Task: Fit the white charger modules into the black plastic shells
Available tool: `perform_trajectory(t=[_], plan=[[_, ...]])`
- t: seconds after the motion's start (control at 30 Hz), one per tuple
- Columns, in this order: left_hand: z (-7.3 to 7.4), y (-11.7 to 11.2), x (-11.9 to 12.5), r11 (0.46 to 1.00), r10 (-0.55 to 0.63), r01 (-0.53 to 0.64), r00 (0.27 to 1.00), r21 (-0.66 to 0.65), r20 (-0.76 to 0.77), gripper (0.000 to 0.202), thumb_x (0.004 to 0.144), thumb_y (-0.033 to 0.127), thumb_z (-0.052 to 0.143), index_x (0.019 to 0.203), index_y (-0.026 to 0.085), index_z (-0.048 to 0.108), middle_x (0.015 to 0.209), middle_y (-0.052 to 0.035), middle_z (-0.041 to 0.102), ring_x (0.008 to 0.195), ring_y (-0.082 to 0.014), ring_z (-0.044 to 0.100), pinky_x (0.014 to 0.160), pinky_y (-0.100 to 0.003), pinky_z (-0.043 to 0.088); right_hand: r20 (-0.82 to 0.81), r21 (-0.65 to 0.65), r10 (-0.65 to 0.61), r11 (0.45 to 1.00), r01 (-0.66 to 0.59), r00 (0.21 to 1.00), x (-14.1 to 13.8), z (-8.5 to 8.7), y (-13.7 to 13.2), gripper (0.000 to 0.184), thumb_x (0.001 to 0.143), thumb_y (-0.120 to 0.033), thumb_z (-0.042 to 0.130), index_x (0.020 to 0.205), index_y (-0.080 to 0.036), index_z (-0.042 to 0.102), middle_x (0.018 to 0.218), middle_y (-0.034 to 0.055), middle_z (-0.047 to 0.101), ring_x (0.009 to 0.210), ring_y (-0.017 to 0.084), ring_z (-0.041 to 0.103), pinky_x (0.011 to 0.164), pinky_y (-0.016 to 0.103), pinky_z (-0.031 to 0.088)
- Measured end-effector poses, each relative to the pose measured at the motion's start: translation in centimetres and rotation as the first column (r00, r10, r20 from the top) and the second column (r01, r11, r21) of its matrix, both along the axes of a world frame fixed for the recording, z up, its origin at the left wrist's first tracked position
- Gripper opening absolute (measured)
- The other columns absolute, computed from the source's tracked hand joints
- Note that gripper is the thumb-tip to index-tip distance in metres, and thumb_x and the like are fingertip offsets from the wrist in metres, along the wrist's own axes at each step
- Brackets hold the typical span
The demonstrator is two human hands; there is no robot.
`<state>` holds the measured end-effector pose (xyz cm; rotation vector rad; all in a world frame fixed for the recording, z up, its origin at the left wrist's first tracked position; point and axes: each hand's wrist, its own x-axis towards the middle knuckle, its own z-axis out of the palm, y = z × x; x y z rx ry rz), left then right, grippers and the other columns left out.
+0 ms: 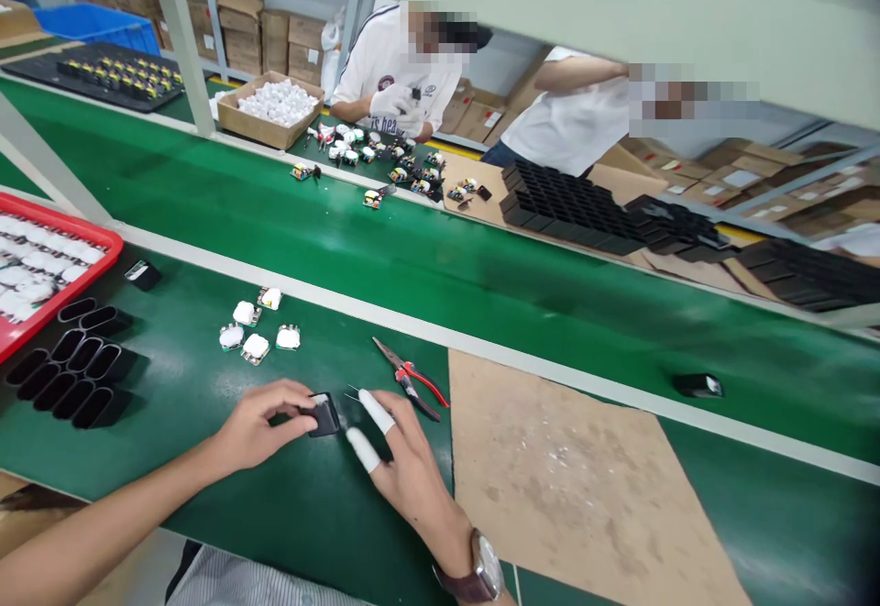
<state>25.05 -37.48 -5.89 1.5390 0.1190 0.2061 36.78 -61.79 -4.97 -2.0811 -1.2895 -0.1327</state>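
Note:
My left hand pinches a small black casing with a white part in its top, holding it on the green mat. My right hand rests just right of it, with white cots on two fingers that are stretched out towards the casing. Several small white modules lie on the mat beyond my hands. Red-handled pliers lie just past my right fingers.
Several empty black sleeves lie at the left beside a red tray of white parts. A cardboard sheet covers the mat at the right. One black casing rides the green conveyor. Two people work across it among boxes and black trays.

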Motion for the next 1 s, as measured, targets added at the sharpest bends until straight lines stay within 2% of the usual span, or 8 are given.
perform_trajectory(t=[0.07, 0.13, 0.2, 0.33, 0.5, 0.63, 0.83, 1.0], plan=[[0.8, -0.6, 0.4, 0.936, 0.017, -0.068, 0.989, -0.346, -0.148, 0.02, 0.088, 0.031, 0.086, 0.102, 0.02, 0.077, 0.096, -0.0084, 0.08, 0.083, -0.0214, 0.078, 0.077, -0.032, 0.065, -0.07, 0.055, 0.089, 0.995, -0.085, 0.994, -1.0, 1.2, 1.2, 0.07, 0.102, -0.027, 0.066, 0.164, -0.026, 0.032, 0.146, 0.0161, 0.056, 0.135, 0.029, 0.058, 0.108, 0.049, 0.058], [1.5, -1.2, 0.6, 0.811, -0.05, -0.101, 0.969, -0.576, -0.24, 0.027, 0.087, 0.035, 0.087, 0.103, 0.018, 0.074, 0.089, -0.0069, 0.079, 0.079, -0.02, 0.079, 0.076, -0.031, 0.066, -0.087, 0.108, 0.123, 0.988, -0.113, 0.989, -1.7, 2.1, 2.4, 0.073, 0.103, -0.03, 0.066, 0.166, -0.025, 0.028, 0.149, 0.0168, 0.056, 0.137, 0.029, 0.057, 0.11, 0.05, 0.058], [2.1, -1.7, 0.5, 0.72, -0.095, -0.124, 0.957, -0.683, -0.274, 0.029, 0.087, 0.035, 0.088, 0.105, 0.016, 0.073, 0.092, -0.0086, 0.08, 0.081, -0.0206, 0.08, 0.08, -0.031, 0.066, -0.082, 0.154, 0.101, 0.984, -0.088, 0.992, -2.1, 2.6, 3.5, 0.07, 0.103, -0.029, 0.065, 0.164, -0.024, 0.03, 0.144, 0.0168, 0.059, 0.134, 0.029, 0.061, 0.108, 0.049, 0.059], [2.3, -2.4, -0.3, 0.649, -0.107, -0.159, 0.949, -0.744, -0.296, 0.032, 0.09, 0.035, 0.086, 0.111, 0.015, 0.074, 0.1, -0.0117, 0.081, 0.086, -0.0218, 0.081, 0.081, -0.028, 0.065, -0.044, 0.179, 0.052, 0.983, -0.043, 0.998, -2.3, 3.2, 4.3, 0.063, 0.102, -0.029, 0.066, 0.158, -0.021, 0.039, 0.131, 0.0161, 0.065, 0.12, 0.029, 0.067, 0.097, 0.046, 0.065], [2.3, -3.0, -1.0, 0.632, -0.077, -0.197, 0.946, -0.75, -0.314, 0.034, 0.088, 0.034, 0.087, 0.112, 0.013, 0.075, 0.103, -0.0134, 0.081, 0.09, -0.023, 0.081, 0.08, -0.028, 0.065, -0.023, 0.197, 0.07, 0.978, -0.064, 0.997, -2.7, 3.9, 4.4, 0.06, 0.1, -0.022, 0.068, 0.154, -0.019, 0.043, 0.124, 0.0159, 0.066, 0.11, 0.028, 0.067, 0.087, 0.045, 0.066], [2.9, -2.9, -0.5, 0.655, -0.029, -0.22, 0.949, -0.723, -0.315, 0.028, 0.085, 0.028, 0.091, 0.103, 0.015, 0.075, 0.094, -0.0087, 0.081, 0.085, -0.0212, 0.08, 0.08, -0.028, 0.065, -0.044, 0.246, 0.11, 0.965, -0.096, 0.993, -2.4, 3.8, 3.8, 0.064, 0.1, -0.02, 0.067, 0.157, -0.022, 0.039, 0.129, 0.0152, 0.066, 0.116, 0.027, 0.067, 0.095, 0.045, 0.064], [5.2, -2.5, 2.5, 0.759, -0.068, -0.107, 0.968, -0.642, -0.243, 0.028, 0.082, 0.026, 0.092, 0.099, 0.015, 0.072, 0.094, -0.0097, 0.082, 0.082, -0.0218, 0.08, 0.082, -0.035, 0.066, -0.13, 0.12, -0.01, 0.992, 0.025, 0.992, -0.9, 2.9, 0.2, 0.08, 0.099, -0.04, 0.073, 0.164, -0.027, 0.03, 0.146, 0.0168, 0.06, 0.133, 0.031, 0.063, 0.106, 0.051, 0.061], [5.4, -4.0, 4.0, 0.74, -0.169, -0.035, 0.957, -0.671, -0.237, 0.025, 0.083, 0.026, 0.091, 0.097, 0.016, 0.074, 0.087, -0.0066, 0.08, 0.076, -0.0195, 0.079, 0.074, -0.03, 0.066, -0.082, 0.214, -0.025, 0.976, 0.043, 0.996, -1.3, 3.6, -1.5, 0.084, 0.099, -0.034, 0.073, 0.167, -0.027, 0.024, 0.15, 0.0172, 0.058, 0.138, 0.031, 0.06, 0.11, 0.051, 0.059]])
